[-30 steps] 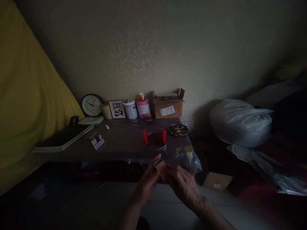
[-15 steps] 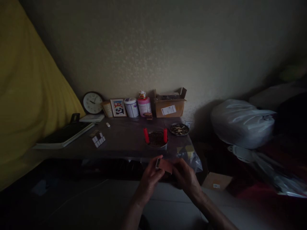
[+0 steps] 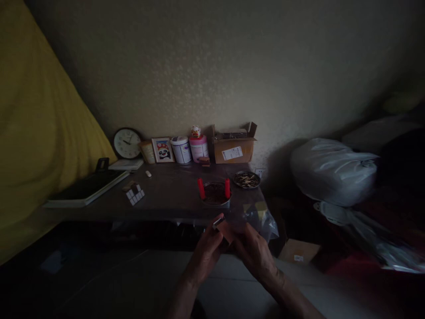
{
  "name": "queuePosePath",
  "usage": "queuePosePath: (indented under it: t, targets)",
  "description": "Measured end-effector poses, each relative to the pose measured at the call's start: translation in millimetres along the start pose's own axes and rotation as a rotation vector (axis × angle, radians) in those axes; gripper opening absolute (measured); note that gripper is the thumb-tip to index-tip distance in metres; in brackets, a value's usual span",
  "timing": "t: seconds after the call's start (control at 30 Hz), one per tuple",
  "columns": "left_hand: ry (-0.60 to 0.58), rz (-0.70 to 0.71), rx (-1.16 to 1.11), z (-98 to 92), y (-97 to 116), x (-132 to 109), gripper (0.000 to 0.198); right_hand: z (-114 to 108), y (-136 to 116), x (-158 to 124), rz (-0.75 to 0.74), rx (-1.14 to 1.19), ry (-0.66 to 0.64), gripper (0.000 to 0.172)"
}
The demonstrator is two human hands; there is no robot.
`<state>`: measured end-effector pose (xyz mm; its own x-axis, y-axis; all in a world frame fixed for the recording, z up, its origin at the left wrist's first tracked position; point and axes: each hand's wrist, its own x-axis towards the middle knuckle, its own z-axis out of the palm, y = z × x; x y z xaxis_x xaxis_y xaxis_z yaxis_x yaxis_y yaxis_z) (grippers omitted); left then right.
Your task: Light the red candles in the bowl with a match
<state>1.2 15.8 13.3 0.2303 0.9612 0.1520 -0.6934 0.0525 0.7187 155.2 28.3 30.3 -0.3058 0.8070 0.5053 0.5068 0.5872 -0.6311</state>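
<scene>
1. Behind the dark table (image 3: 172, 190) you have a gray wall (image 3: 285, 66), and a yellow cloth (image 3: 43, 110) hangs down on the left.
2. Your left hand (image 3: 206, 248) is closed around a small brown box (image 3: 226, 232), with the thumb on the near side.
3. That small brown box is up in the air, tilted, just in front of the table's near edge. Its pale end points up and to the left.
4. Your right hand (image 3: 255, 248) is curled at the other end of the box. It is too dark to tell if those fingers grip anything.
5. Past your hands sits a round tin (image 3: 216, 205) with two red candles (image 3: 201, 188) standing up, one at each side.
6. To the right of the tin, a round dish (image 3: 247, 188) holds lots of tiny sticks (image 3: 246, 179).
7. Over to the left, you have some little white-sided boxes (image 3: 135, 196) close together on the table.
8. Along the wall are a clock (image 3: 127, 143), a panda picture (image 3: 163, 150), two tubs (image 3: 181, 149) and a cardboard box (image 3: 241, 156).
</scene>
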Motion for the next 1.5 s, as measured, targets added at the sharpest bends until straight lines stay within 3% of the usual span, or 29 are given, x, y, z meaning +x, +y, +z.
queuePosePath:
  t: [0.27, 0.47, 0.83, 1.07, 1.3, 1.5]
  targets:
    - [0.012, -0.038, -0.004, 3.9, 3.2, -0.3, 0.048, -3.6, 0.2, -0.7, -0.122, -0.153, -0.053, 0.013]
    - [0.189, -0.104, -0.166, 5.4, -10.5, 6.6, 0.045, 5.4, 2.8, -0.5, -0.227, -0.372, -0.041, 0.014]
    - [0.242, -0.267, -0.398, 1.7, -33.9, 3.0, 0.021, -7.6, -9.7, 6.9, -0.034, -0.224, -0.198, 0.019]
    - [0.310, -0.222, -0.456, -3.8, -43.0, 4.8, 0.025, 8.4, -3.0, -2.4, -0.125, -0.377, -0.155, 0.019]
    - [0.364, -0.165, -0.327, 0.3, -42.3, 6.4, 0.031, 14.1, -4.0, -3.5, -0.184, -0.469, -0.051, 0.013]
    - [0.356, -0.147, -0.297, -3.1, -43.2, 6.7, 0.031, 11.3, -5.7, -2.2, -0.202, -0.460, -0.099, 0.014]
